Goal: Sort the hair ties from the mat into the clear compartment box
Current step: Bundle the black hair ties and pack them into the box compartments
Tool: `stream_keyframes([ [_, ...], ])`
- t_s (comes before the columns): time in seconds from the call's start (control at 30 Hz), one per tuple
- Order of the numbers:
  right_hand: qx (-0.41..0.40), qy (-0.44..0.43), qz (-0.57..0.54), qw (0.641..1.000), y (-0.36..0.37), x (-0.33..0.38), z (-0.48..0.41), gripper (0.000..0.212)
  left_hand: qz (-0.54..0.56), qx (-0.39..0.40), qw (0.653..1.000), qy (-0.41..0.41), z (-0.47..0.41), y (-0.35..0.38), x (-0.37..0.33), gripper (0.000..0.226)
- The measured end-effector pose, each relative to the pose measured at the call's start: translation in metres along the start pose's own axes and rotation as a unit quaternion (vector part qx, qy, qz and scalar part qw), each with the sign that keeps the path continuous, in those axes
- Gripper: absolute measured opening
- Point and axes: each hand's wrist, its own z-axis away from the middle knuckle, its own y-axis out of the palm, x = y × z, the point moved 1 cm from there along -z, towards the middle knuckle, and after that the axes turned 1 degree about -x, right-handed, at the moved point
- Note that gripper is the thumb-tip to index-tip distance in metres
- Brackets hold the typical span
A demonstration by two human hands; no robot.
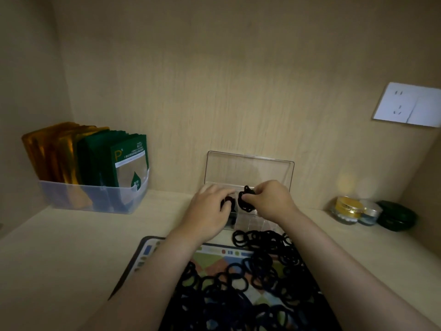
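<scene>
Several hair ties [246, 203] pinched in right hand [274, 199], above compartment box [249, 169].

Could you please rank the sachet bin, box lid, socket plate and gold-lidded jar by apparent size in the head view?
1. sachet bin
2. box lid and socket plate, too alike to rank
3. gold-lidded jar

Upright lid [249, 168] just behind open box [253, 221]

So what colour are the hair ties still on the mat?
Black: the hair ties lie heaped on the multicoloured mat, clearest in the head view.
</scene>
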Motion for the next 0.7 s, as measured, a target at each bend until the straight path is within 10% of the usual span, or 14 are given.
stream_keyframes([
  [0.5, 0.206, -0.054, 0.238, 0.948, 0.005, 0.008, -0.018, 0.031, -0.112, 0.032, 0.990, 0.083, 0.009, 0.010, 0.011, 0.046],
  [0.7, 0.118, -0.151, 0.178, 0.965, -0.012, 0.001, -0.001, 0.038, -0.097, 0.039, 0.992, 0.075, 0.009, 0.009, 0.008, 0.042],
])
